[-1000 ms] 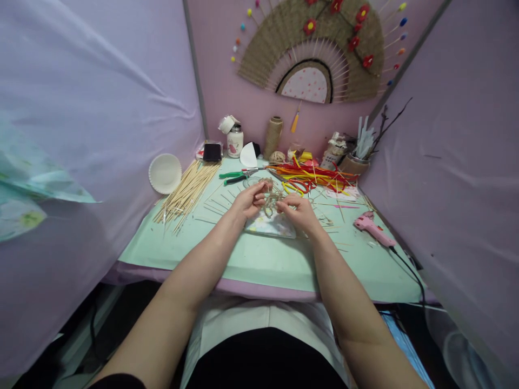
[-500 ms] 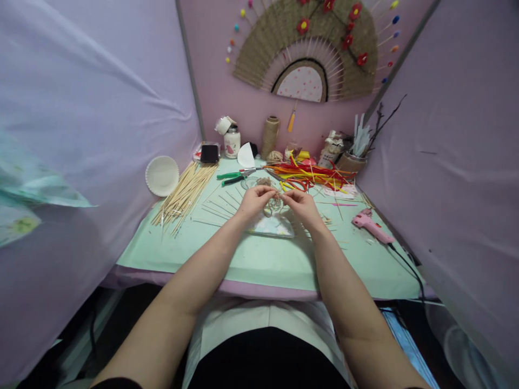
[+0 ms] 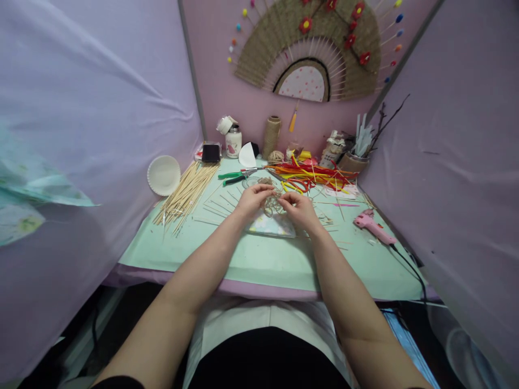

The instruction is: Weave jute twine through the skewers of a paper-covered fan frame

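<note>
A loose tangle of brown twine (image 3: 271,206) lies between my two hands. My left hand (image 3: 256,198) pinches part of it at the upper left. On the other side, my right hand (image 3: 297,207) grips the twine between thumb and fingertips. Beneath them is a half-round fabric-covered piece (image 3: 271,225) with a pale floral pattern, and thin sticks (image 3: 219,208) fan out from it. My hands hide much of this fan frame and the exact strands held.
Bamboo sticks (image 3: 188,189) are heaped at the left, by a white paper plate (image 3: 164,175). Green-handled pliers (image 3: 232,175), orange-handled scissors (image 3: 295,186) and red and yellow pipe cleaners (image 3: 320,174) lie behind. A pink glue gun (image 3: 373,227) rests right, its cord trailing off the table edge.
My hands have drawn slightly apart, the right one moving a little lower and to the right. The twine stays bunched between them. The view has shifted slightly.
</note>
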`<control>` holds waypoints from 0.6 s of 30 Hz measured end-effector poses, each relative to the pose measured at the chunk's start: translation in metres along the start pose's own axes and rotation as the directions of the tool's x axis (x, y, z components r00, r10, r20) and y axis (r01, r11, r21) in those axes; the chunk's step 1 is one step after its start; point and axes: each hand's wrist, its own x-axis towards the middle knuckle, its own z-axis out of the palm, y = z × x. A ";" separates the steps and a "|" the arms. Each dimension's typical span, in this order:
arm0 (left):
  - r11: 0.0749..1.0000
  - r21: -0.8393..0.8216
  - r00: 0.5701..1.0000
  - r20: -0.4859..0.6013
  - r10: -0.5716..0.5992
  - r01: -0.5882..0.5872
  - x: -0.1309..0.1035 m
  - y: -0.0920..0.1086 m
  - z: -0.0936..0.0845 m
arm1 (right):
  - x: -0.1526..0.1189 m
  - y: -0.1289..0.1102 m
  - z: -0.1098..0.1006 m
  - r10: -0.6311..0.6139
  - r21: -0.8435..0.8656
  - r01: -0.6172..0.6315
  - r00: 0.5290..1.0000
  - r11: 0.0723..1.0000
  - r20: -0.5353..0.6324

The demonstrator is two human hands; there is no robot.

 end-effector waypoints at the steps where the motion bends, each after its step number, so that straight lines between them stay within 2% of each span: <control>1: 0.997 -0.070 0.998 0.041 -0.037 0.040 0.000 0.001 -0.001 | 0.000 0.001 0.000 0.002 -0.007 -0.002 1.000 1.000 -0.014; 4: 0.975 -0.191 0.986 0.141 -0.085 0.111 0.000 0.003 -0.004 | 0.001 0.001 0.000 0.008 -0.027 -0.009 0.999 1.000 -0.039; 6: 0.968 -0.213 0.982 0.159 -0.101 0.133 0.000 0.003 -0.005 | 0.001 0.000 0.000 0.011 -0.034 -0.012 0.999 0.999 -0.046; 11: 0.984 -0.147 0.992 0.092 -0.089 0.102 -0.001 0.003 -0.001 | 0.001 -0.003 -0.002 -0.003 -0.047 0.002 1.000 0.999 -0.021; 14: 0.995 -0.080 0.998 0.035 -0.052 0.054 -0.001 0.001 0.001 | 0.003 -0.002 -0.004 -0.063 -0.068 0.053 0.986 0.996 -0.154; 16: 0.999 -0.040 0.999 0.029 -0.033 0.034 -0.001 -0.001 0.002 | 0.004 -0.001 -0.006 -0.060 -0.034 0.054 0.970 0.998 -0.234; 18: 1.000 -0.008 0.999 0.031 -0.013 0.013 0.000 -0.002 0.002 | 0.005 0.001 -0.006 -0.013 0.045 0.021 0.985 0.999 -0.173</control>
